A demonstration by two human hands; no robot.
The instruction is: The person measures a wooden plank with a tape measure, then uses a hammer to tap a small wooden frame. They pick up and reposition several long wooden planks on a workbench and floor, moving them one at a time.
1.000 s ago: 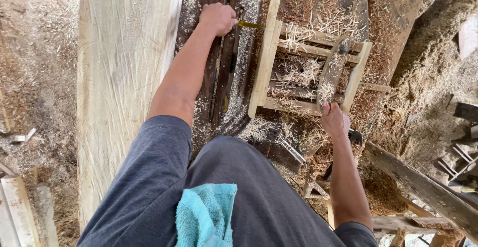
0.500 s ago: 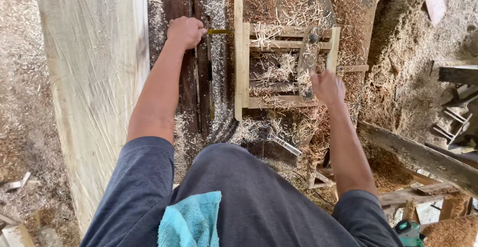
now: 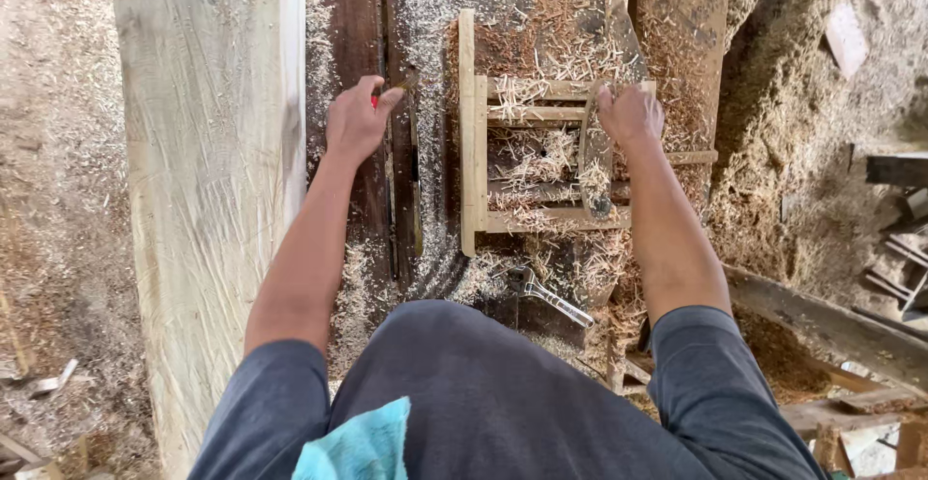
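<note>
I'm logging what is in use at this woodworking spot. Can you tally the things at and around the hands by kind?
Hands: 2 (left hand, right hand)
Small red-marked tool in the left hand: 1
Wooden frame: 1
Large pale plank: 1
Metal tool: 1
Turquoise cloth: 1
Total: 7
</note>
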